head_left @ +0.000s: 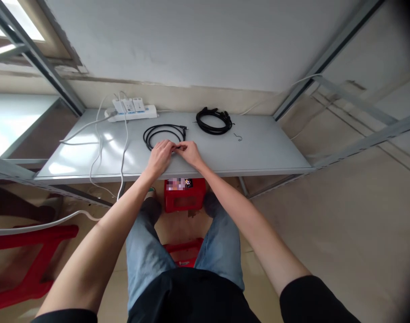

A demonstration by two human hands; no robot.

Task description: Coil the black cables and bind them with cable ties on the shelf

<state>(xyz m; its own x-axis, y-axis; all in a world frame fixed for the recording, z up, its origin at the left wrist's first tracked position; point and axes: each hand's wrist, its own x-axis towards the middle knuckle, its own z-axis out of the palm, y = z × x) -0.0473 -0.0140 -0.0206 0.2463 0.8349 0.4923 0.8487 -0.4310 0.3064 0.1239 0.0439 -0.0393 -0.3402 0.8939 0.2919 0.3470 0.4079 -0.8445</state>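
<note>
A loosely coiled black cable lies on the grey metal shelf in front of me. My left hand and my right hand meet at the near side of this coil. Both pinch the cable's near part between closed fingers, the fingertips almost touching each other. The cable's plug end lies just beyond my right hand. What exactly sits between the fingertips is hidden.
A tighter black cable bundle lies further back right, with a small wire tie next to it. A white power strip with chargers and white leads sits back left. Red plastic stools stand below the shelf, another at left.
</note>
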